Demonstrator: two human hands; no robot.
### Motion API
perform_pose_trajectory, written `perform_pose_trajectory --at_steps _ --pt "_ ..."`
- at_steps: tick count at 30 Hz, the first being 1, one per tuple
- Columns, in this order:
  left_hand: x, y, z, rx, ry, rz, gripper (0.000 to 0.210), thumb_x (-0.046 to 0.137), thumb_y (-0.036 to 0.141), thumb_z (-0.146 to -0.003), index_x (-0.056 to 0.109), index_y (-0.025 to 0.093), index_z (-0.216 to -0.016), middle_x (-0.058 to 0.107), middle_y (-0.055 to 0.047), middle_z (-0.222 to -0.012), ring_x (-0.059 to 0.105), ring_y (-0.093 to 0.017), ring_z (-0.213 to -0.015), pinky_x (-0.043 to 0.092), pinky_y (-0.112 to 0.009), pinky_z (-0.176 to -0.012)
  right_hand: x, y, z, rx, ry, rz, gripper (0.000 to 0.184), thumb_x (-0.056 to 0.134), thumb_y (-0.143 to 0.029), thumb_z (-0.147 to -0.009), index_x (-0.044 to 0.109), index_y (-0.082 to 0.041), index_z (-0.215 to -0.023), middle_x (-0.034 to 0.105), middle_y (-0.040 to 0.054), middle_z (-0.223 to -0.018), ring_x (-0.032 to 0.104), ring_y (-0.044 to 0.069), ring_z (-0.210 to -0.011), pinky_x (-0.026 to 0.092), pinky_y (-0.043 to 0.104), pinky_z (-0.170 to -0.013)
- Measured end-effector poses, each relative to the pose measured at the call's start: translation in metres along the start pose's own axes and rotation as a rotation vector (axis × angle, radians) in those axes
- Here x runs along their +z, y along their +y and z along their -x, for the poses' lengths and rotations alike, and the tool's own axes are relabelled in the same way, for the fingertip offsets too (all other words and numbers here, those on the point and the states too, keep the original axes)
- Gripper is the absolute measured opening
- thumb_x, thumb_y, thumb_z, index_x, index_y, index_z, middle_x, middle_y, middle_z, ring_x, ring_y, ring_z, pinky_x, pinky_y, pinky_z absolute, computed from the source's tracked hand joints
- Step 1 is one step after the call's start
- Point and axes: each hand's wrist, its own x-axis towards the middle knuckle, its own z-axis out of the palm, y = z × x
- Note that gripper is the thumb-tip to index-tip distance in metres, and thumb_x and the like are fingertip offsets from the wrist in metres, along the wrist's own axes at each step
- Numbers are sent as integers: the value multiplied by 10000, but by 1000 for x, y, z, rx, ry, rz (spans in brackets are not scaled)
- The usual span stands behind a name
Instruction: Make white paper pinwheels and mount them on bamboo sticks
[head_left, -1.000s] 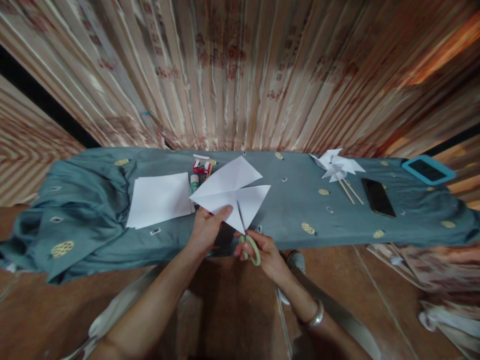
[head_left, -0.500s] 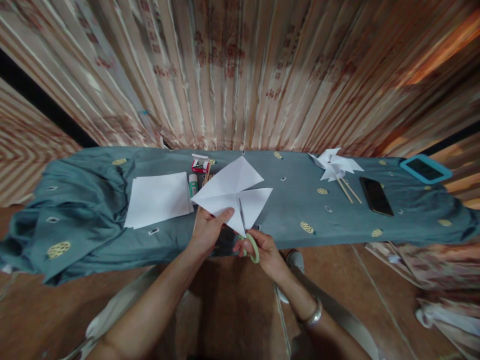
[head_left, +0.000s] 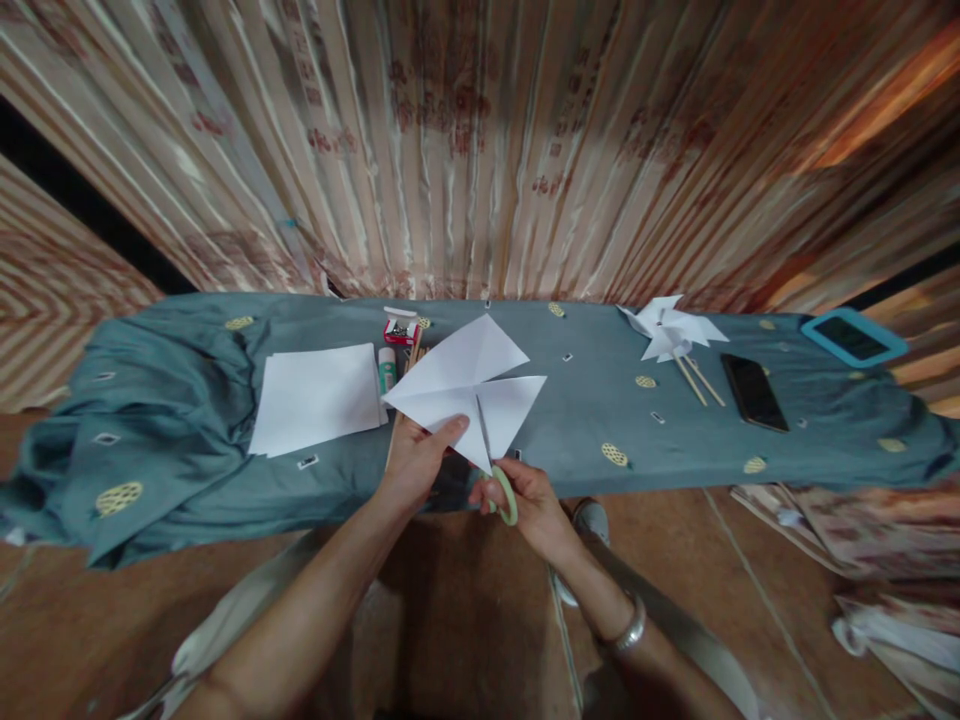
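Observation:
My left hand [head_left: 421, 452] grips a square sheet of white paper [head_left: 450, 385] near its lower left edge, thumb on top. Two slits run from the sheet's right and bottom corners toward its middle. Around the green handles of a pair of scissors [head_left: 508, 498] my right hand [head_left: 529, 497] is closed. The scissors sit at the bottom slit, with their blades mostly hidden by the paper. Left of the held sheet lie a stack of white paper [head_left: 315, 400] and a glue stick [head_left: 386, 370].
On the cloth-covered table [head_left: 570, 430] are an open red box [head_left: 401, 328], wooden sticks [head_left: 414, 350], paper pinwheels [head_left: 671, 328] on sticks, a dark phone [head_left: 754, 392] and a blue-framed tablet [head_left: 853, 337]. A pleated curtain [head_left: 480, 150] hangs behind the table.
The scissors' handles have drawn closer together in my right hand. The paper and my left hand have hardly moved.

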Motion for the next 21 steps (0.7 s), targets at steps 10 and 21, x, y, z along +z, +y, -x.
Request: perform_pose_trajectory --at_steps 10,21 --pt "1 2 1 -10 7 13 296 783 285 -552 641 151 -774 664 -11 -690 577 -144 -577 487 -262 -534 3 2 -1 23 29 -32 356 744 -510 -656 673 -173 -743 612 -4 -562 497 98 -512 377 211 -495" --pt "-1 -1 -1 -2 -6 11 286 784 291 -559 639 154 -763 659 -4 -677 570 -141 -557 472 -261 -524 4 7 -1 25 60 -35 351 739 -507 -664 678 -170 -744 617 -7 -554 490 91 -495 369 209 -484"
